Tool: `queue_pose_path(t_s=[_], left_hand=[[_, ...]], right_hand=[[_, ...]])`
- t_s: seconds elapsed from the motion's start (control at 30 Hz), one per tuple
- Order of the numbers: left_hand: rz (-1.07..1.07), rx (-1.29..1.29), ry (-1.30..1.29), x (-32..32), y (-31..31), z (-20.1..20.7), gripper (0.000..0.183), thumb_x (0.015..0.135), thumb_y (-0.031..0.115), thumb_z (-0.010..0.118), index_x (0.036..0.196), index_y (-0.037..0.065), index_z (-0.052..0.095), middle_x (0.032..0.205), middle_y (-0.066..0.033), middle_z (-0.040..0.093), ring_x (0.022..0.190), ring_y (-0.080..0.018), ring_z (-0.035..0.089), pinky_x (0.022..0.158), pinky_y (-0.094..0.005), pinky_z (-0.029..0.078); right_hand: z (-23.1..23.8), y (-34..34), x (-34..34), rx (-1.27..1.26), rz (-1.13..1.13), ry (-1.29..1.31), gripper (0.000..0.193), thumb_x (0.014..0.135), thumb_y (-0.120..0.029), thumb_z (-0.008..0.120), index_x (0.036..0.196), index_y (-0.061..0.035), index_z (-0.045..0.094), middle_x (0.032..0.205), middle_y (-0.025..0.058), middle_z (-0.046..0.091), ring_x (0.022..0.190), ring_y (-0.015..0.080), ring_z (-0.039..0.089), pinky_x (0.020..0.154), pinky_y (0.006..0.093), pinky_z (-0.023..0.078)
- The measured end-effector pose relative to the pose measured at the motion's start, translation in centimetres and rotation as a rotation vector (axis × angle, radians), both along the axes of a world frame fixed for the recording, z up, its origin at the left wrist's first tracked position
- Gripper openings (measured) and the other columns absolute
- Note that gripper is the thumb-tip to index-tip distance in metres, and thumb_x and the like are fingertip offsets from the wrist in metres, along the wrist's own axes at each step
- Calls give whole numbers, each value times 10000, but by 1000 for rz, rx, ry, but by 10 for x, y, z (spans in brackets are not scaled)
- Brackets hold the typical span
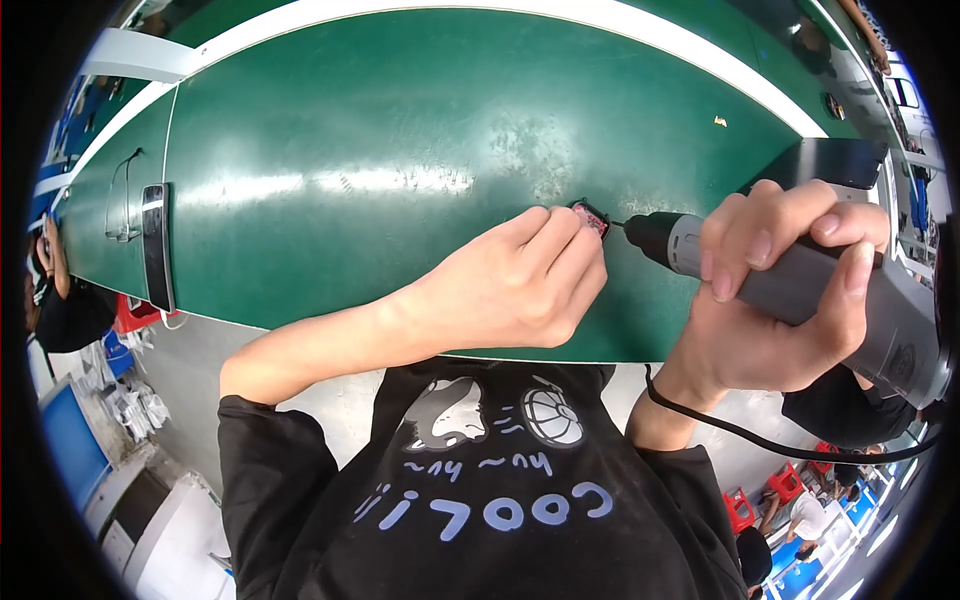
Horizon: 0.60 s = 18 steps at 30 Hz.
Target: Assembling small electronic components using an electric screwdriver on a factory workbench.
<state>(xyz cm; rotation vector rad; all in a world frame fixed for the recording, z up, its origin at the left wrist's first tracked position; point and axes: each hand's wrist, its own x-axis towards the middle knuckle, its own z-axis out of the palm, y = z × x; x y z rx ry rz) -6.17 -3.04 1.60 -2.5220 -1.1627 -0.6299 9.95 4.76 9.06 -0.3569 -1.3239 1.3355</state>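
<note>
My left hand [525, 280] rests on the green table, fingers curled and pinching a small dark rectangular part [592, 218] with a reddish face. Its fingertips are partly hidden behind the knuckles. My right hand [785, 285] is wrapped round a grey and black electric screwdriver [825, 290], held roughly level above the table's right side. The thin bit [617, 224] points left and ends close to the small part; whether it touches cannot be made out. A black cable [780, 448] curves below my right forearm.
The green table [350, 120] has a white frame along its far edge. A black bar-shaped object [157, 245] and glasses [122, 205] lie at the left. A tiny yellowish scrap [720, 121] lies far right, near a dark panel [825, 162]. Other people sit at both sides.
</note>
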Motion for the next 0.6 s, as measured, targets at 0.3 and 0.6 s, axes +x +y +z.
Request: queue_pose_path(t_s=[0.3, 0.6], left_hand=[[4, 17, -18, 0, 0, -3, 134, 748, 7, 694, 854, -56, 642, 772, -75, 569, 670, -162, 544, 539, -238, 430], [-2, 18, -56, -1, 1, -4, 179, 684, 18, 674, 844, -59, 648, 790, -84, 581, 685, -167, 551, 550, -241, 432]], right_hand=[[-1, 1, 4, -39, 7, 25, 248, 999, -270, 345, 1002, -58, 475, 718, 95, 495, 452, 140, 366, 387, 274, 329], [-8, -6, -2, -7, -35, -22, 226, 995, -267, 366, 1004, -60, 457, 710, 108, 480, 437, 140, 356, 384, 270, 315]])
